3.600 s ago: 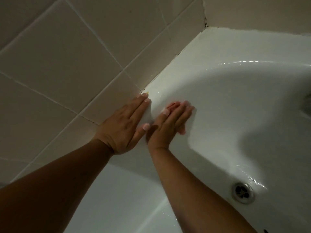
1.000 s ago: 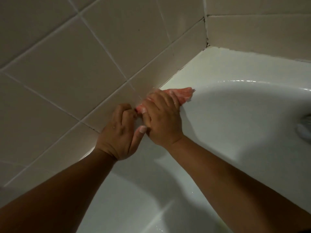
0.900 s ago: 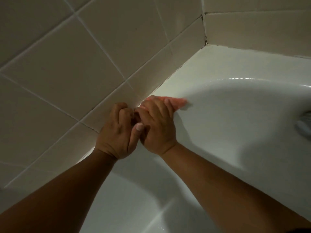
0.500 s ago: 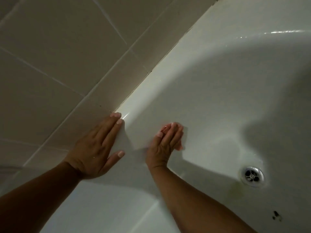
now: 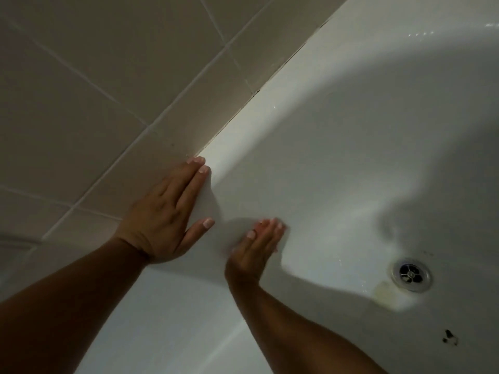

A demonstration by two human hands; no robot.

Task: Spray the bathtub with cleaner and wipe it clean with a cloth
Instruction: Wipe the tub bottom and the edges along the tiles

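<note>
The white bathtub fills the right and lower part of the head view. My left hand lies flat on the tub's rim beside the tiled wall, fingers straight and together. My right hand presses with straight fingers against the tub's inner wall, just right of the left hand. No cloth shows plainly; anything under the right palm is hidden. No spray bottle is in view.
Beige wall tiles run along the tub's left edge. A metal drain sits at the lower right, with a yellowish stain beside it and a dark mark below. Shadows of my arms fall across the basin.
A second ago both hands gripped a pink cloth at the rim. Now both lie flat, the right lower on the inner wall, and the cloth is out of sight. The view has tilted down to the drain.
</note>
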